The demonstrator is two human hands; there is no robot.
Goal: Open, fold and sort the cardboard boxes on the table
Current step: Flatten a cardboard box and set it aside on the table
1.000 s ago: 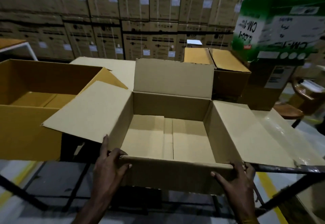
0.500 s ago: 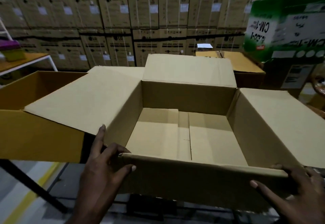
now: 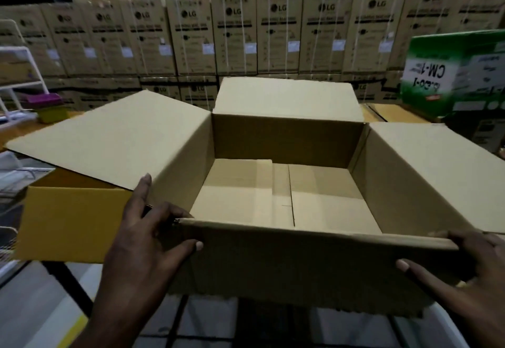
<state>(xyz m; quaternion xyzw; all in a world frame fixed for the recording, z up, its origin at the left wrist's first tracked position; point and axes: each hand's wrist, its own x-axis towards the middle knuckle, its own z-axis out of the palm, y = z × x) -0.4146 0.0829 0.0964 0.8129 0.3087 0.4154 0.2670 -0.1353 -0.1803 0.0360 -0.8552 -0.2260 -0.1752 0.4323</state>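
Open cardboard box [image 3: 273, 194] held at its near wall, all four flaps out.
Left hand [image 3: 142, 241] and right hand [image 3: 461, 268] grip the near corners, thumbs on the outer face. Box overhangs the near tabletop edge, left flap over the yellow box [image 3: 71, 222]. Risk: unsupported front tips it.

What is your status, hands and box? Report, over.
Left hand and right hand grip the open box at its near corners. Flaps spread. Yellow box close on the left.

The open cardboard box [image 3: 284, 140] is plain tan; its neighbour box [image 3: 73, 222] is yellow; the printed carton [image 3: 453, 74] is green and white.
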